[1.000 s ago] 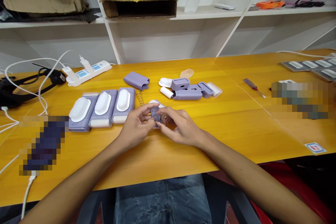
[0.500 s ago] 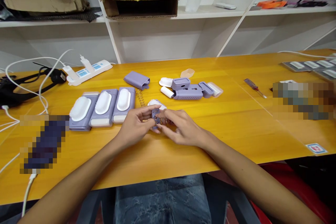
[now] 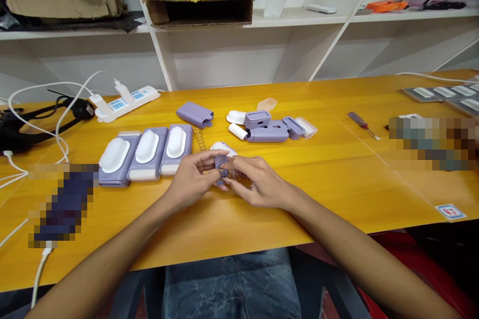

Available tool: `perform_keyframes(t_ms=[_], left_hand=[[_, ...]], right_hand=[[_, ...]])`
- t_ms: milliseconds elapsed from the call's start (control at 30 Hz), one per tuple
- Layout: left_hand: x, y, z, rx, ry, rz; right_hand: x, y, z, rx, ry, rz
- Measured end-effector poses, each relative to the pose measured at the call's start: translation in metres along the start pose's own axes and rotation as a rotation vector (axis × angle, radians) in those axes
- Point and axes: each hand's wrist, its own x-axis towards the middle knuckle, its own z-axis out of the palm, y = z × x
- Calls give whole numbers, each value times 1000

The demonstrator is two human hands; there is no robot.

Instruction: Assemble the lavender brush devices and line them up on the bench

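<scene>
Between my fingertips is a small purple plastic part (image 3: 221, 160), partly covered by both hands. My left hand (image 3: 197, 175) is closed on its left side, with the thumb in front. My right hand (image 3: 258, 179) pinches at its right side, where something thin and dark, perhaps a spring, is mostly hidden. Just behind the fingers lies a white-bristled brush head (image 3: 223, 147). A loose coil spring (image 3: 200, 138) rests to the left of it. Farther back are an open purple brush body (image 3: 268, 132), a white roller (image 3: 238, 131) and a purple sleeve-like casing (image 3: 195, 113).
Three purple brushes with white bristle pads (image 3: 145, 147) stand in a row at left. Behind them is a power strip (image 3: 127, 103) with white cables. A screwdriver (image 3: 362, 124) lies at right. White shelving (image 3: 239, 55) backs the yellow table (image 3: 337, 174).
The small purple part has turned slightly between my fingers. Both hands stay in nearly the same place, and the things on the table have not moved.
</scene>
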Motion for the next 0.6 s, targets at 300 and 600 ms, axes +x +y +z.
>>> perform_keyframes(t_ms=[300,600], left_hand=[[2,-2,-1,-34,-11,0],[0,-6,-3,-69,-8,4]], right_hand=[[-1,0,2,1,42,-13],[0,0,3,27,110,18]])
